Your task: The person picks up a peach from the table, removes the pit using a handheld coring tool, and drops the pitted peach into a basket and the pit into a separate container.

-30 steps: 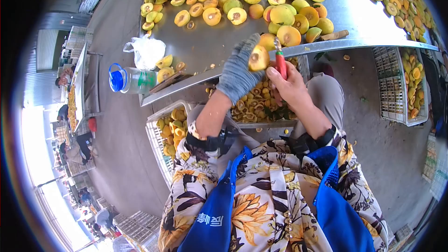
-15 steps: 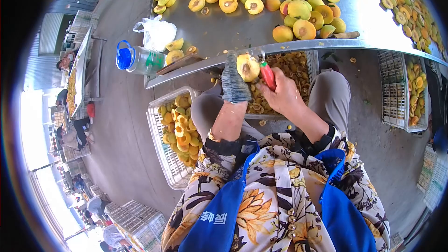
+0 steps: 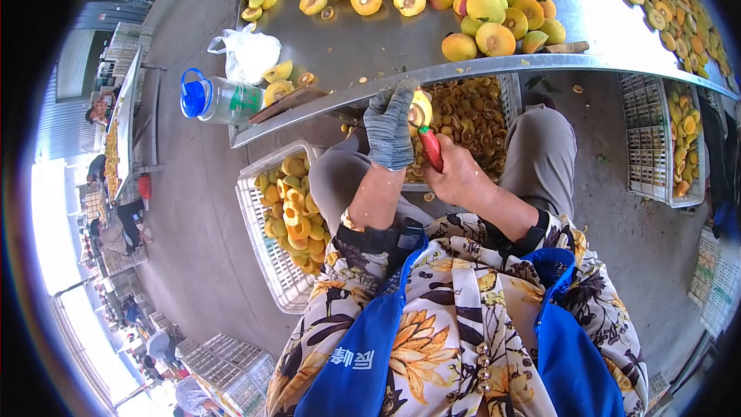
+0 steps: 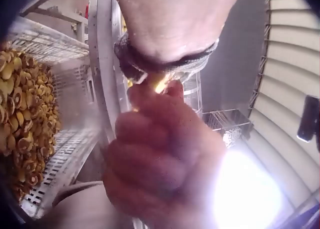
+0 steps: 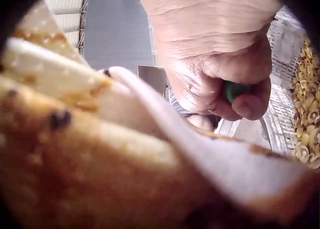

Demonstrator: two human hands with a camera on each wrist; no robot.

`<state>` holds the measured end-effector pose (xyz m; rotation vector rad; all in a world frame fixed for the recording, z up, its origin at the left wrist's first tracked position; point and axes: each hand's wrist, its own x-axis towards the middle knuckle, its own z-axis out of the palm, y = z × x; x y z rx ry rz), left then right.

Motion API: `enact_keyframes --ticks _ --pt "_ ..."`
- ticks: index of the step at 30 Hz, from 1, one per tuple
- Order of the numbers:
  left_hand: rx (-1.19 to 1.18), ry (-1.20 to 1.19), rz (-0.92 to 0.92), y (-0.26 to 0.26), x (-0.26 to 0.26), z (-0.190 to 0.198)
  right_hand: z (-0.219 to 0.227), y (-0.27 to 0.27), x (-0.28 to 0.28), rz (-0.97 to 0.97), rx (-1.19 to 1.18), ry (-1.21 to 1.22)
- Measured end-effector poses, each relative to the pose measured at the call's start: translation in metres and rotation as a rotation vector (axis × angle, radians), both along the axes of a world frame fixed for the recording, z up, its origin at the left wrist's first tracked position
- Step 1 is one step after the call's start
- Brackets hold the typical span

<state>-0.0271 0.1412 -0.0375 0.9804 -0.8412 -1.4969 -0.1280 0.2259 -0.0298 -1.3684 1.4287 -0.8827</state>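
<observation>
A hand could pass over the bare metal of the worktop (image 3: 363, 40), between the bag (image 3: 248, 58), jug (image 3: 235, 102) and board (image 3: 289, 104) crowding its near left corner and the fruit cluster (image 3: 494, 38) at its near edge farther right; deeper in, the fruit heap (image 3: 366, 0) blocks the way. Before that edge, the left hand (image 3: 389, 127) with its fruit half (image 3: 420, 108) and the right hand (image 3: 461, 174) with its red-handled tool (image 3: 431, 148) obstruct part of the crate (image 3: 512, 100), leaving a way down toward the right knee (image 3: 546, 147).
</observation>
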Motion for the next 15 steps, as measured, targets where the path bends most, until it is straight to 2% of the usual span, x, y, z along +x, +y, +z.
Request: enact_keyframes --ticks 1,3,7,8,10,11,14,15 --pt "0.002 -0.002 0.003 -0.004 0.006 0.000 -0.003 -0.001 -0.001 0.003 0.002 -0.002" --pt "0.192 0.216 -0.405 -0.013 0.021 -0.001 -0.010 0.000 -0.003 0.080 -0.020 0.017" --pt "0.238 0.237 -0.551 -0.018 0.029 -0.004 -0.003 -0.004 -0.009 0.182 -0.042 0.011" --pt "0.164 0.158 -0.506 -0.018 0.031 -0.012 0.004 -0.007 -0.014 0.253 0.153 -0.044" --pt "0.098 0.159 -0.484 -0.017 0.030 -0.016 0.021 -0.013 -0.020 0.337 0.496 -0.159" --pt "0.032 0.162 -0.466 -0.015 0.030 -0.018 0.020 -0.014 -0.020 0.340 0.500 -0.160" --pt "0.090 0.197 -0.434 -0.012 0.028 -0.024 0.020 -0.015 -0.019 0.358 0.587 -0.272" --pt "0.104 0.235 -0.405 -0.011 0.027 -0.024 0.020 -0.014 -0.017 0.381 0.714 -0.476"
